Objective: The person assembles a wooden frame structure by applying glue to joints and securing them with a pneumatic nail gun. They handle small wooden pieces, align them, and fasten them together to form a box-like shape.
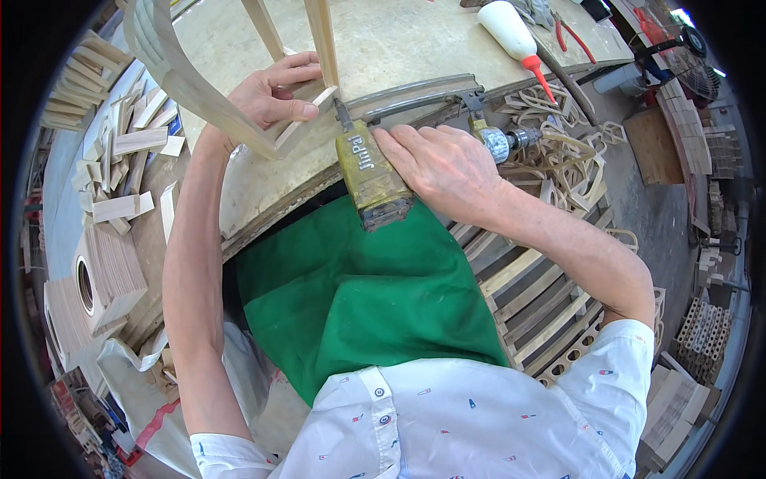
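In my right hand (447, 164) is a worn yellow nail gun (359, 160), gripped with its narrow nose against or very near a corner of a pale wooden frame (163, 56). That frame has curved, upright legs and stands at the far left of the worktable, running out of view at the top. My left hand (267, 96) is closed around its lower part. The thumb presses on a short wooden crosspiece (307, 118) beside the nose of the gun. From the gun's right side, a metal air fitting (511, 142) leads to a hose.
A white glue bottle (511, 36) with a red nozzle lies at the table's far right, near red-handled pliers (576, 40). Loose wood blocks (120, 152) pile up at left, above stacked boards (112, 271). Curved wooden pieces (566, 152) and slats (542, 299) lie at right.
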`<state>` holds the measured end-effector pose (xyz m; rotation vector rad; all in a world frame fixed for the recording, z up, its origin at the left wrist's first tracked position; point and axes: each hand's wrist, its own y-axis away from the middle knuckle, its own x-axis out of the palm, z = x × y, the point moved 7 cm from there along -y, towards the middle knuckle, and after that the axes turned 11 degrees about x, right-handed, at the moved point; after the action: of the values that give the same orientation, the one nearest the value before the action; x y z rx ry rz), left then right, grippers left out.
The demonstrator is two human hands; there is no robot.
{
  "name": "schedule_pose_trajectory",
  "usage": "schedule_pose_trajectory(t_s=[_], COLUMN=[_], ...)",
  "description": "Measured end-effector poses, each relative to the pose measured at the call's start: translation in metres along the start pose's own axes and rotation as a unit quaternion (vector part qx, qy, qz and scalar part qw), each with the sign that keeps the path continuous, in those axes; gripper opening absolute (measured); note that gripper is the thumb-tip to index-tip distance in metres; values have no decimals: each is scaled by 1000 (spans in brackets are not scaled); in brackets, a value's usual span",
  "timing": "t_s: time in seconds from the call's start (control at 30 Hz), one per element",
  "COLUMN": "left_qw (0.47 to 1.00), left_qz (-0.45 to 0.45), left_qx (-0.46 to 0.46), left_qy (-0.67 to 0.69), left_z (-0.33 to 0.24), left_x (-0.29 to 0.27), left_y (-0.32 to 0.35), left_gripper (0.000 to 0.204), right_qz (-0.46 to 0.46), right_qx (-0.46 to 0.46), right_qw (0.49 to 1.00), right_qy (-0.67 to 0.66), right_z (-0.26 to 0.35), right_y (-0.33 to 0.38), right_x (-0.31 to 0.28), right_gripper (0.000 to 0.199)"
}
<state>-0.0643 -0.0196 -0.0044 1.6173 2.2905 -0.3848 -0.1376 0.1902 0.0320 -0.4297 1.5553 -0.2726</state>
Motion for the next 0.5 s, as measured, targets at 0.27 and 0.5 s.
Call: schedule_pose_trajectory(t_s=[0.27, 0.5], left_qw=[1000, 987], left_qz=[9, -156], left_qx=[21, -13], left_qy=[-7, -22], left_z=[-6, -28], left_x=[3, -15], left_y=[0, 42], left_gripper=[52, 39], right_qz=[5, 100], right_qx=[63, 350], right_qw=[991, 899], right_qy=[-114, -243], right_z=[-25, -111], right_y=[-21, -76], right_x=[-35, -66], right_gripper=[33, 40])
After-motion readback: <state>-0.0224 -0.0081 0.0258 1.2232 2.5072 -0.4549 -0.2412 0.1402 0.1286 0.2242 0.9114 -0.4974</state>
